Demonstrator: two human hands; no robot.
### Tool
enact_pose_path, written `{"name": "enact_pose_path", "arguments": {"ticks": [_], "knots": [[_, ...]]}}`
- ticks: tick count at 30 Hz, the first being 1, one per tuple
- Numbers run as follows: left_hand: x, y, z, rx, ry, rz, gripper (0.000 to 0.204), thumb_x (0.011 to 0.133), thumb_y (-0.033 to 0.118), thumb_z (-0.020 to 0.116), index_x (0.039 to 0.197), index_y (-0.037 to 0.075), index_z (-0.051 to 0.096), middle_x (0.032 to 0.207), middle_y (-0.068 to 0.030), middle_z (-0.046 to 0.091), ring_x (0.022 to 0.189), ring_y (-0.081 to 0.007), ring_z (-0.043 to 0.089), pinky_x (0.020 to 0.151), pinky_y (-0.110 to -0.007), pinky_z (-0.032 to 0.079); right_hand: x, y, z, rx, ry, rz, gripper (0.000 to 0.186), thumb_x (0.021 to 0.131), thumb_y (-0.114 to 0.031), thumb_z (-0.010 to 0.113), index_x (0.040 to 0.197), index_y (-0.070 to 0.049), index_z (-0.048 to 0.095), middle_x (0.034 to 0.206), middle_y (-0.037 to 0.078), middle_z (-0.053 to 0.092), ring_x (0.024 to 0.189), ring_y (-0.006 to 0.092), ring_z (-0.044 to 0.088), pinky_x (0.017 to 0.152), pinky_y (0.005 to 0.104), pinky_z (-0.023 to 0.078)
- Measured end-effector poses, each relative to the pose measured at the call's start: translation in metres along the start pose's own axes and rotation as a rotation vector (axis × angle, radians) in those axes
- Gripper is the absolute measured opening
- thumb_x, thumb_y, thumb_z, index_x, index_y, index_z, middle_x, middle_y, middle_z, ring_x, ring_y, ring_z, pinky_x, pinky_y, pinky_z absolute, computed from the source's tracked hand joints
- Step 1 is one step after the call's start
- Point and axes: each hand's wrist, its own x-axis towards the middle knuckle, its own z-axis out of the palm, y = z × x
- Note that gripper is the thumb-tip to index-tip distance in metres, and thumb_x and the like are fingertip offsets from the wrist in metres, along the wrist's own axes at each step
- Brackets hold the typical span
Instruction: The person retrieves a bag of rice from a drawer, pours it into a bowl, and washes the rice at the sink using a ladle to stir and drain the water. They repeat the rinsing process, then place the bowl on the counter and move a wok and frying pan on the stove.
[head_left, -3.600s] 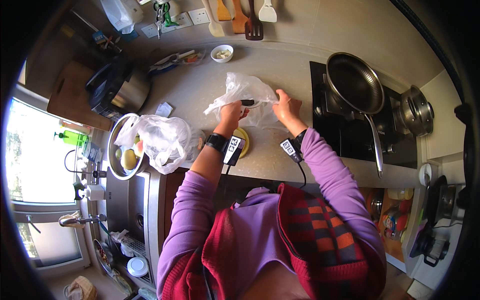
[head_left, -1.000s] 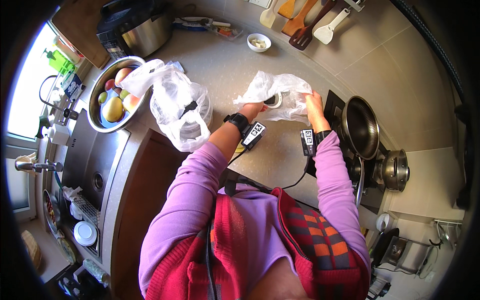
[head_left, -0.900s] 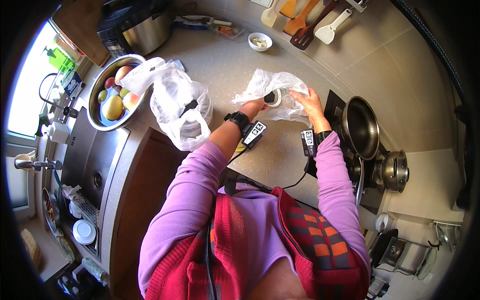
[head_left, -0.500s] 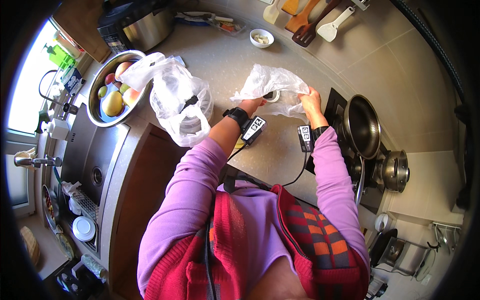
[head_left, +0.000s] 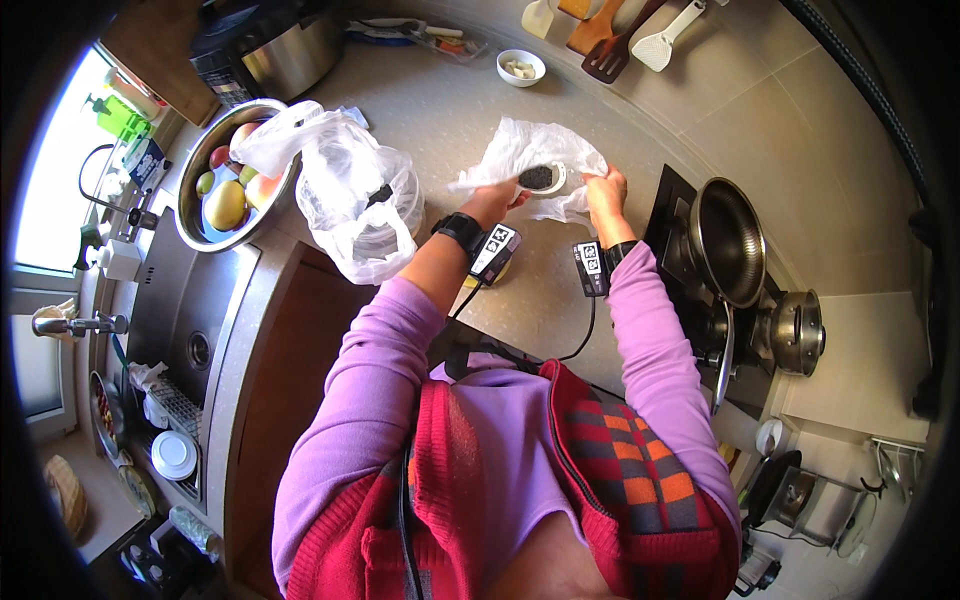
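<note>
A thin white plastic bag (head_left: 530,145) is spread between my hands above the counter. My left hand (head_left: 492,203) is closed at its left side, with most of its fingers behind the plastic. My right hand (head_left: 606,195) pinches the bag's right edge. Between them shows a small round white container (head_left: 560,180) with dark, grainy contents; the bag lies around it, and I cannot tell whether my left fingers also touch it. Left of my left hand stands a knotted white plastic bag (head_left: 350,190) with clear round containers in it.
A steel bowl of fruit (head_left: 187,215) stands beside the sink (head_left: 165,300). A small white bowl (head_left: 521,80) with pale pieces sits at the back. On the right, a frying pan (head_left: 728,245) and a steel pot (head_left: 797,333) are at the stove. Utensils hang on the wall.
Both hands have shifted slightly left and up with the bag. The white container's dark contents have come into clear view between them, where only part of its rim showed before.
</note>
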Motion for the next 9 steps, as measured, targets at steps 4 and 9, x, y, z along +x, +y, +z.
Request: {"name": "enact_pose_path", "arguments": {"ticks": [4,9], "knots": [[0.011,-0.010,-0.008,-0.230,0.003,-0.071,0.023,0.086,0.003,0.054,0.107,0.004,0.046,0.103,-0.0096,0.045,0.086,-0.0247,0.056,0.061,-0.026,0.051,-0.006,0.001,0.007,0.157,-0.036,0.012,0.031,0.073,0.003,0.052,0.102,0.002,0.062,0.091,0.013,0.066,0.082,0.0214,0.062,0.071,0.0313,0.047],[0.060,-0.048,-0.055,-0.451,-0.564,-0.021,0.050,0.084,0.012,0.063,0.126,0.008,0.035,0.116,-0.0134,0.043,0.099,-0.0275,0.050,0.083,-0.031,0.048,-0.001,0.001,0.004,0.471,-0.129,0.113,0.042,0.070,0.009,0.050,0.109,-0.001,0.061,0.097,0.010,0.065,0.085,0.0189,0.060,0.078,0.0287,0.046]]}}
